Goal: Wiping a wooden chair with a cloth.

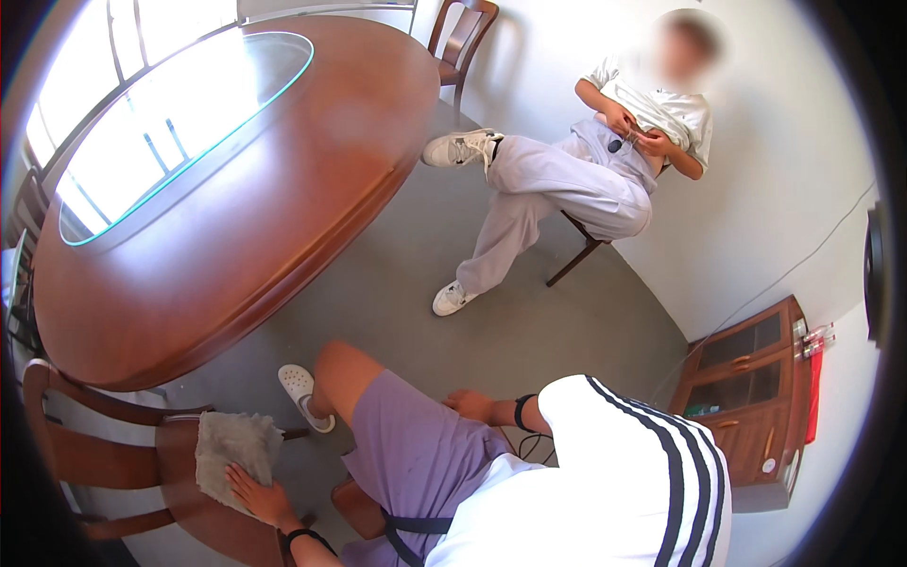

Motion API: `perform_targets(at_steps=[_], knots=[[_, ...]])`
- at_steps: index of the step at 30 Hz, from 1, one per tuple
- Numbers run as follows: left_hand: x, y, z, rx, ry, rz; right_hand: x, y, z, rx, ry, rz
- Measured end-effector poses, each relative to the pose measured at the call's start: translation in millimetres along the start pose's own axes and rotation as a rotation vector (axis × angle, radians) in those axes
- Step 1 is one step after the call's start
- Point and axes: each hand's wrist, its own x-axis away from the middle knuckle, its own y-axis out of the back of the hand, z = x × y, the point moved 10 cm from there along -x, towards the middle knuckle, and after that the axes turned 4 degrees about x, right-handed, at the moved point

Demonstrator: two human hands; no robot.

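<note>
My left hand [260, 496] lies with its fingers stretched and spread on a grey fluffy cloth [238, 451]. The cloth is spread over the seat of a brown wooden chair [179, 487], and the hand presses on its near edge without gripping it. Beside my right thigh, in purple shorts, is my right hand [470, 404]. Its fingers are mostly turned out of sight, so I cannot tell whether they are curled round anything. Dark bands circle both wrists or forearms.
A large round wooden table [312, 217] with a glass turntable [189, 132] fills the upper left. Across the grey floor [406, 321], another person [586, 180] sits cross-legged, hands at the waist. A wooden cabinet [746, 397] stands at the right wall; another chair [463, 47] is at the back.
</note>
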Motion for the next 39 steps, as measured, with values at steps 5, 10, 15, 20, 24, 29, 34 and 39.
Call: perform_targets(at_steps=[5, 10, 15, 20, 24, 29, 34, 39], knots=[[-1.8, -2.0, 0.5, -0.011, -0.014, -0.026, -4.0, 1.5, -0.8, -0.004, -0.014, 0.023], [-0.8, -0.6, -4.2, -0.013, 0.003, 0.006, -2.3, -8.3, -8.4, -0.003, -0.045, 0.060], [1.2, 3.1, -6.6, -0.032, 0.025, 0.043, 1.6, -8.3, -6.9, -0.029, -0.024, 0.007], [0.7, 2.3, -5.6, -0.032, 0.023, 0.032, 0.6, -5.6, -3.3, -0.023, -0.004, 0.023], [1.1, 5.9, -4.5, -0.023, 0.038, 0.050, -1.5, -1.9, -1.6, -0.086, 0.001, -0.008], [-0.9, 3.0, -7.5, -0.034, 0.022, 0.044, -0.1, -1.9, -3.0, -0.080, -0.008, 0.006], [-0.6, 3.3, -5.0, -0.065, 0.058, 0.081, -2.1, 3.3, -0.3, -0.096, -0.033, 0.038], [0.1, 7.3, -10.1, -0.094, 0.060, 0.103, -2.2, -0.7, -3.1, -0.099, -0.063, 0.075]])
